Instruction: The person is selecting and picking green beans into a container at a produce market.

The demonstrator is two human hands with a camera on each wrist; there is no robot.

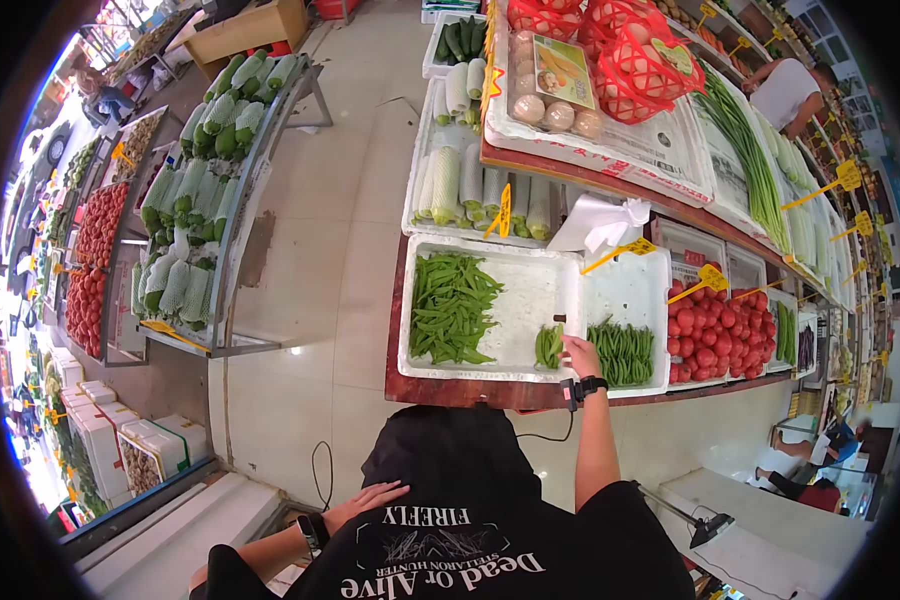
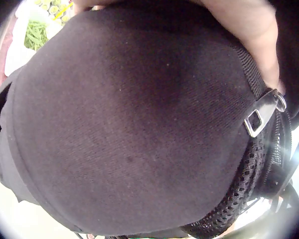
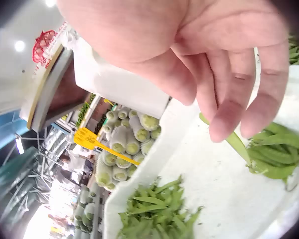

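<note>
One green pod | right hand pinches it over white tray, near-right corner | likely light, crisp (snaps if bent, I'd guess); best held mid-length | left hand, unclenched, rests on black bag

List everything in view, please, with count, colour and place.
Large pea pod heap: one, green, left in white box
Small pea pod heap: one, green, right in same box
Green beans: many, green, next box
Tomatoes: many, red, right of beans
Netted gourds: many, green, behind pods and far left
Eggs: many, brown, upper right, some in red nets
Price tags: several, yellow, among produce
People: several, in background
Bag: one, black, below box
Left hand: one, bare, on bag
Right hand: one, bare, pinching a pea pod
</note>
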